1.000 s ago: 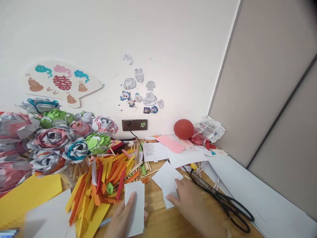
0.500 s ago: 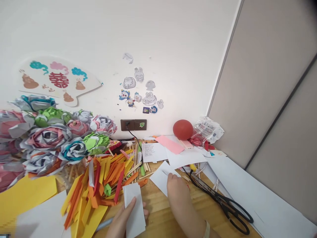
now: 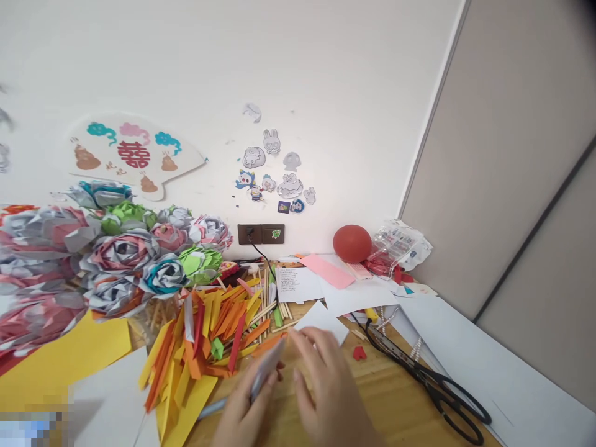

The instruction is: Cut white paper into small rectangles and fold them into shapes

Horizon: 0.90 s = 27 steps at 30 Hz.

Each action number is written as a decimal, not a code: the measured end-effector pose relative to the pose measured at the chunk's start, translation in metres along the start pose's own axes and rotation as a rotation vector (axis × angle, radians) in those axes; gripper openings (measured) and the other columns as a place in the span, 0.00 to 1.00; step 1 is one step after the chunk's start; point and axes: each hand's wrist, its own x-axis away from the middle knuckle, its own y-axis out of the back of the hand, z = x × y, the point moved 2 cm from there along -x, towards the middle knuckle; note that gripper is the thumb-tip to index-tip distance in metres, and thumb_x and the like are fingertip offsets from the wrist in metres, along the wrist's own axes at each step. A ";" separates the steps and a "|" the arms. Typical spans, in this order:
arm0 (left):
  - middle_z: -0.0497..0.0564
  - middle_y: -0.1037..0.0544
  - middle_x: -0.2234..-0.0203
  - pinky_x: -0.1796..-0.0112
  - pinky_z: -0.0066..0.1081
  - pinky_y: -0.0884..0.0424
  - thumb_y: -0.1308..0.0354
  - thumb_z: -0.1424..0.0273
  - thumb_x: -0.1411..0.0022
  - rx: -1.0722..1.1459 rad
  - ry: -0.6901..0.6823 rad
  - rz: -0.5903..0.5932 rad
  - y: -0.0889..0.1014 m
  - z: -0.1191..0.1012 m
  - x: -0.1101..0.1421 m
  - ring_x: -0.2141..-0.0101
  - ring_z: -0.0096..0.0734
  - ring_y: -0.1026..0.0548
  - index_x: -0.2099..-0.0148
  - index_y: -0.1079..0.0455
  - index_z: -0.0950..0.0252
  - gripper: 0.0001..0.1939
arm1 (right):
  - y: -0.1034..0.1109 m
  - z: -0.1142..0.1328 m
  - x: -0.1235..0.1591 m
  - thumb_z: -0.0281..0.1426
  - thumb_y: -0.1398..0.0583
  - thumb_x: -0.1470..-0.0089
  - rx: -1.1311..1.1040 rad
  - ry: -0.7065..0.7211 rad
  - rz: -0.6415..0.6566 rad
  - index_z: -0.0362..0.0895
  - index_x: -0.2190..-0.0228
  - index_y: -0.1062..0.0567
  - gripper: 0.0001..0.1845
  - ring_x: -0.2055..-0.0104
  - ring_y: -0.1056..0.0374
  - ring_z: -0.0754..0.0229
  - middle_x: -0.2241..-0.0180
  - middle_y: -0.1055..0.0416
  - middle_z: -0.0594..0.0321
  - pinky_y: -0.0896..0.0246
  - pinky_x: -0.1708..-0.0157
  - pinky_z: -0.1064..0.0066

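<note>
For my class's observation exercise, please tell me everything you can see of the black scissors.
The scissors have two black, plastic-looking loops and greyish, metallic-looking blades. They lie slantwise at the right of the wooden tabletop, loops toward the camera, blades pointing away. Their handles appear to overlap the edge of a white sheet. The tips, and whether they are fully shut, are hard to make out. Neither the left hand nor the right hand touches them.

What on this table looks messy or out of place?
The orange and yellow paper strips look untidy, lying in a jumbled heap and pointing different ways. A small red scrap also looks stray, alone on the bare tabletop to their right. I can't see anything spilled.
</note>
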 end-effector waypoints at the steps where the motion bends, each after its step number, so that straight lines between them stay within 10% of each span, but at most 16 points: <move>1: 0.53 0.22 0.55 0.45 0.39 0.39 0.38 0.64 0.53 -0.091 -0.083 0.051 -0.004 -0.003 -0.001 0.50 0.47 0.30 0.56 0.25 0.60 0.19 | 0.009 -0.002 -0.002 0.20 0.52 0.49 0.048 0.105 -0.011 0.40 0.43 0.41 0.30 0.48 0.40 0.50 0.48 0.36 0.51 0.43 0.49 0.56; 5: 0.54 0.23 0.54 0.49 0.39 0.35 0.43 0.71 0.55 -0.310 -0.235 0.126 -0.014 -0.003 -0.004 0.52 0.46 0.28 0.54 0.27 0.64 0.23 | 0.013 -0.004 -0.002 0.20 0.51 0.48 0.104 0.382 0.154 0.40 0.43 0.41 0.29 0.47 0.42 0.51 0.47 0.35 0.54 0.47 0.46 0.57; 14: 0.53 0.19 0.63 0.56 0.38 0.30 0.48 0.73 0.52 -0.456 -0.297 0.213 -0.016 -0.009 -0.001 0.61 0.43 0.24 0.64 0.24 0.64 0.13 | -0.002 -0.012 -0.003 0.26 0.50 0.41 -0.110 0.359 0.115 0.44 0.65 0.29 0.09 0.60 0.37 0.57 0.64 0.27 0.60 0.45 0.53 0.60; 20: 0.51 0.20 0.66 0.60 0.35 0.29 0.48 0.66 0.48 -0.570 -0.216 0.071 0.001 -0.005 -0.013 0.63 0.41 0.23 0.61 0.27 0.62 0.14 | -0.019 -0.057 0.005 0.28 0.45 0.48 -0.555 -0.192 0.067 0.43 0.71 0.30 0.04 0.67 0.34 0.59 0.71 0.30 0.62 0.40 0.67 0.70; 27: 0.56 0.27 0.50 0.48 0.41 0.36 0.47 0.69 0.57 -0.581 -0.257 -0.124 0.006 0.023 -0.026 0.48 0.44 0.31 0.47 0.37 0.67 0.31 | -0.038 -0.059 0.017 0.20 0.45 0.59 -0.535 -0.460 0.158 0.41 0.56 0.31 0.24 0.51 0.35 0.54 0.55 0.30 0.56 0.43 0.51 0.64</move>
